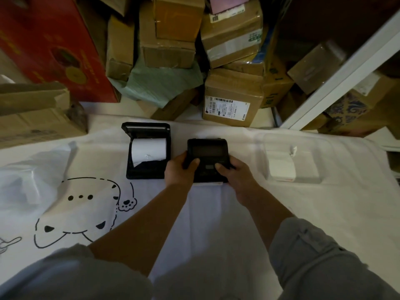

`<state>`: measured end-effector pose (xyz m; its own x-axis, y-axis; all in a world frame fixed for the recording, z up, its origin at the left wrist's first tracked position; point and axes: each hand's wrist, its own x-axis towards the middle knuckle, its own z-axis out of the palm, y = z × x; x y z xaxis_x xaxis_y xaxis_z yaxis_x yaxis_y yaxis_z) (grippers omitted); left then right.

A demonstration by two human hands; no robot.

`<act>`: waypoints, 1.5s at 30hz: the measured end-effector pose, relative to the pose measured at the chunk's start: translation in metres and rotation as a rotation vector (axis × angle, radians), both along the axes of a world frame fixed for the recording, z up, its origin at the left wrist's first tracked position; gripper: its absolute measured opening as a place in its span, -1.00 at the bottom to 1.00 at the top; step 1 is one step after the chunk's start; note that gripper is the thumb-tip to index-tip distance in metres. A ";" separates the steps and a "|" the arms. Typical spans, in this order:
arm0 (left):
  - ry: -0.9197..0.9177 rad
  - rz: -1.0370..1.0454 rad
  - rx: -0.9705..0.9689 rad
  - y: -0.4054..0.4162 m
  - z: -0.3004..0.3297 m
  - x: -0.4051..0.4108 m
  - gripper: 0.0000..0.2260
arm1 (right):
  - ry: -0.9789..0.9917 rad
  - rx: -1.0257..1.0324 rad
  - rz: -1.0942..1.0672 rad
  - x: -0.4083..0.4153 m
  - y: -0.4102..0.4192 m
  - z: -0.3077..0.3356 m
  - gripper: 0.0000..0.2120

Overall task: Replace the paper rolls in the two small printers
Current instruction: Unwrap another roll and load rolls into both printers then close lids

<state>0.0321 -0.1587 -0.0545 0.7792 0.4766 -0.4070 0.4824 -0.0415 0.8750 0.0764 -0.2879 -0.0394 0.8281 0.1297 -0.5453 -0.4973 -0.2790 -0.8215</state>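
Thumbs press down on the top face of the closed black rectangular printer (207,159), my left hand (179,169) wrapped round its left edge and my right hand (234,176) round its right, so both grips are clamped on the casing as it sits on the white cloth-covered table (313,213). I judge the lid is being pressed home or about to be released; either way I should keep pressure even on both sides and leave the strip of white paper at its near edge free. Just to the left stands the second black printer (148,151), lid open, a white paper roll (148,151) seated inside, its loose end torn. A clear plastic tray of white paper rolls (290,161) lies well to the right. My fingers under the casing are hidden, the display is too dim to read, and a white plastic bag (26,180) hides its contents.
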 end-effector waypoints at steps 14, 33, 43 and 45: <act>0.033 -0.172 0.389 0.004 0.018 -0.004 -0.74 | -0.264 -0.408 0.058 -0.003 0.019 0.007 -0.49; 0.074 0.244 0.043 0.120 0.033 -0.040 -0.64 | -0.040 -0.223 0.052 -0.020 0.142 0.010 -0.84; 0.128 0.022 0.081 0.132 0.009 -0.042 -0.69 | -0.066 -0.389 0.079 -0.031 0.143 -0.009 -0.80; 0.119 -0.022 0.107 0.131 0.005 -0.043 -0.69 | -0.075 -0.393 0.100 -0.032 0.143 -0.007 -0.77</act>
<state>-0.0111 -0.0275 -0.0497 0.7390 0.5060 -0.4447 0.5804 -0.1432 0.8016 0.0444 -0.1450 -0.0463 0.8615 0.0057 -0.5078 -0.3941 -0.6230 -0.6757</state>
